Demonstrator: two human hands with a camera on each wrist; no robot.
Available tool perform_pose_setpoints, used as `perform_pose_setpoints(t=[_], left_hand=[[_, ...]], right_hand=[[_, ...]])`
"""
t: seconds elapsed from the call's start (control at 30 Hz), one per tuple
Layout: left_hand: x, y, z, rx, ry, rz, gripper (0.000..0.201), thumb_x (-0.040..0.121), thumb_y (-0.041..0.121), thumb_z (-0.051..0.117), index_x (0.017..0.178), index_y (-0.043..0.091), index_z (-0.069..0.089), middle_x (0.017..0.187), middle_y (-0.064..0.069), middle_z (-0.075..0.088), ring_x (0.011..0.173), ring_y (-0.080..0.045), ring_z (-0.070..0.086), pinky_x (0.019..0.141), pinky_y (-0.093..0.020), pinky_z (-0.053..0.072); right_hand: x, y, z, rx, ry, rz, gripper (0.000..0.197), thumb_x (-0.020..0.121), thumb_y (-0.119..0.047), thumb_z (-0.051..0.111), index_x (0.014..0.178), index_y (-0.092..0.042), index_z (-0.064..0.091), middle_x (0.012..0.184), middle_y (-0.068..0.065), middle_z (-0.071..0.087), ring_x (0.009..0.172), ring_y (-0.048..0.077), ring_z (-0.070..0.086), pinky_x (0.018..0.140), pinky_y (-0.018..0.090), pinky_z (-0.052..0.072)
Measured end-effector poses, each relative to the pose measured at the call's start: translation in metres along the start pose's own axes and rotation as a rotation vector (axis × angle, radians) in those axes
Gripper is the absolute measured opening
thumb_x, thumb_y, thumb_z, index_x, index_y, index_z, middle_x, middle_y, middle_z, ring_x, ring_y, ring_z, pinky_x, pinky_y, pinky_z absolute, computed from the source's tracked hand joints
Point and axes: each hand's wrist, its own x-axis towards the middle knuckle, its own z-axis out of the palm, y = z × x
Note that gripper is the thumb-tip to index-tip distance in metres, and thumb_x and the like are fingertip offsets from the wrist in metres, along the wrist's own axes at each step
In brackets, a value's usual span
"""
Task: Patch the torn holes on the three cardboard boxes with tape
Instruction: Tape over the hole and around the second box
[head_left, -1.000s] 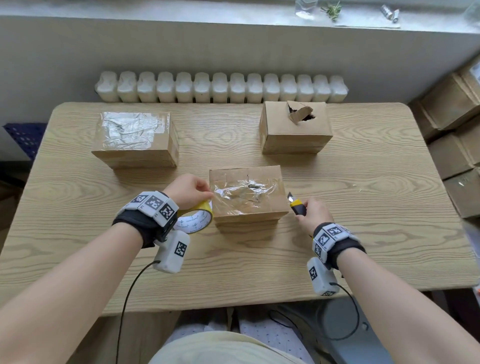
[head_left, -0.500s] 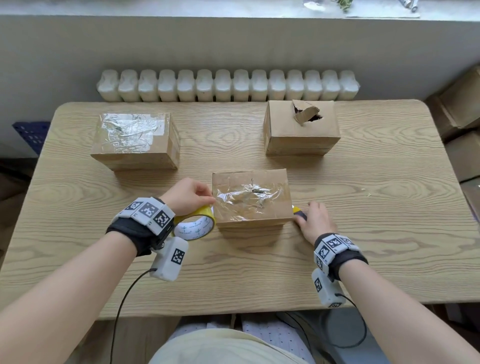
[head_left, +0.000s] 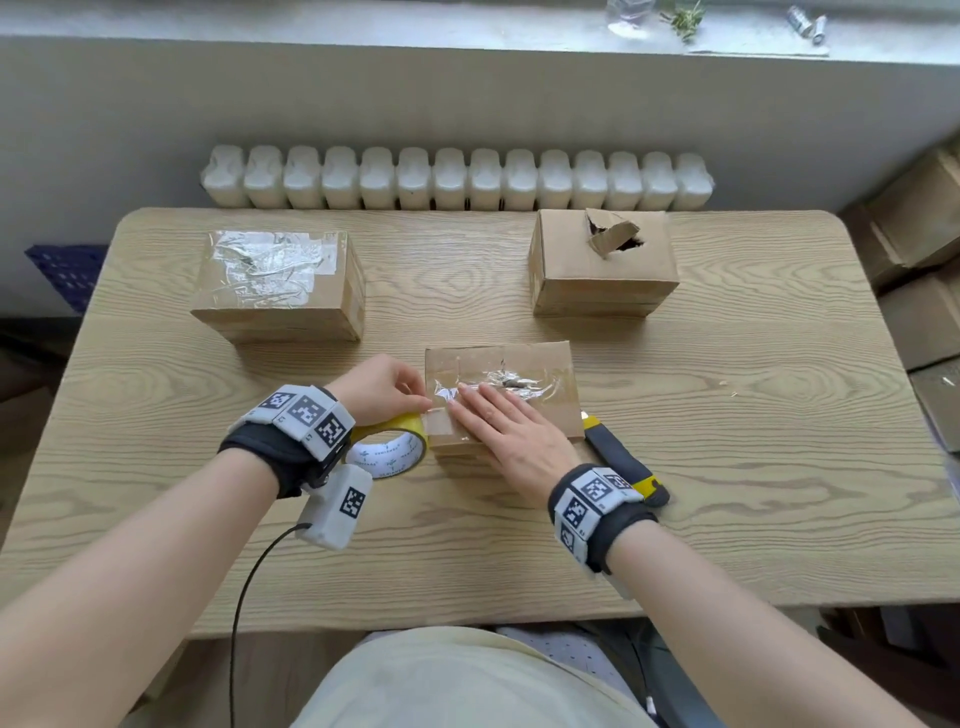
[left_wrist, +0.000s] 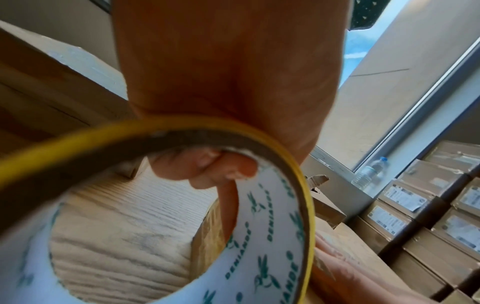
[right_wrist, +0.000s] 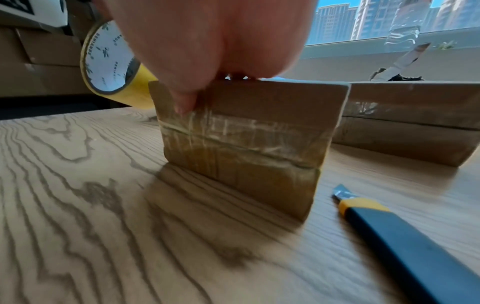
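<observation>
Pressing flat on top of the near cardboard box (head_left: 519, 364), the right hand (head_left: 511, 428) lies with fingers straight over the clear, crinkled tape covering that box's top. Just left of it, the left hand (head_left: 382, 387) grips the yellow tape roll (head_left: 389, 447), fingers hooked through the core, the roll held against the box's left edge. To the right of the box a utility knife (head_left: 623, 460) with a dark body and yellow ends lies on the wooden table (head_left: 727, 467), blade tip out. Farther back, 2 more boxes stand well apart: the left box (head_left: 280, 286) has its top covered in clear tape, and the right box (head_left: 602, 265) shows an open torn hole with a raised flap.
</observation>
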Motion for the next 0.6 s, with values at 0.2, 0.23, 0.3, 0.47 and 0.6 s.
perform_pose_setpoints(t=[0.2, 0.23, 0.3, 0.47, 0.6], left_hand=[[-0.002, -0.005, -0.007, 0.140, -0.032, -0.013, 0.012, 0.085, 0.029, 0.067, 0.073, 0.026, 0.064, 0.080, 0.008, 0.065, 0.076, -0.006, 0.059, 0.070, -0.021, 0.044], [-0.002, -0.004, -0.008, 0.177, -0.038, -0.007, 0.011, 0.086, 0.029, 0.066, 0.075, 0.027, 0.064, 0.082, 0.007, 0.065, 0.080, -0.009, 0.060, 0.071, -0.022, 0.045], [-0.002, -0.003, -0.011, 0.254, -0.054, 0.005, 0.010, 0.086, 0.031, 0.064, 0.077, 0.029, 0.062, 0.083, 0.008, 0.064, 0.083, -0.011, 0.060, 0.073, -0.024, 0.046], [-0.013, -0.024, -0.031, 0.482, -0.044, -0.043, 0.009, 0.087, 0.033, 0.061, 0.081, 0.030, 0.066, 0.084, 0.013, 0.063, 0.084, -0.010, 0.058, 0.069, -0.028, 0.045], [-0.025, -0.044, -0.038, 0.155, 0.020, -0.013, 0.009, 0.085, 0.029, 0.067, 0.076, 0.026, 0.069, 0.082, 0.007, 0.068, 0.081, -0.008, 0.062, 0.076, -0.028, 0.049]], right_hand=[[0.007, 0.004, -0.006, -0.021, -0.066, -0.064, 0.075, 0.096, -0.009, 0.044, 0.150, -0.027, -0.004, 0.159, -0.007, 0.001, 0.143, 0.008, -0.003, 0.113, 0.022, -0.019], [0.008, 0.004, -0.007, -0.026, -0.108, -0.079, 0.074, 0.097, -0.007, 0.039, 0.149, -0.029, -0.010, 0.158, -0.008, -0.006, 0.141, 0.006, -0.011, 0.112, 0.022, -0.019], [0.008, 0.004, -0.008, -0.021, -0.108, -0.092, 0.077, 0.097, -0.004, 0.037, 0.148, -0.032, -0.013, 0.156, -0.010, -0.011, 0.140, 0.005, -0.015, 0.113, 0.025, -0.014], [0.010, 0.007, -0.003, 0.035, -0.073, -0.068, 0.082, 0.092, -0.005, 0.051, 0.149, -0.030, -0.004, 0.156, -0.008, -0.001, 0.143, 0.010, 0.000, 0.113, 0.024, -0.015], [0.011, -0.004, -0.009, 0.113, -0.043, -0.022, 0.062, 0.096, -0.035, 0.045, 0.150, -0.025, 0.018, 0.159, -0.005, 0.011, 0.146, 0.015, 0.005, 0.118, 0.030, -0.005]])
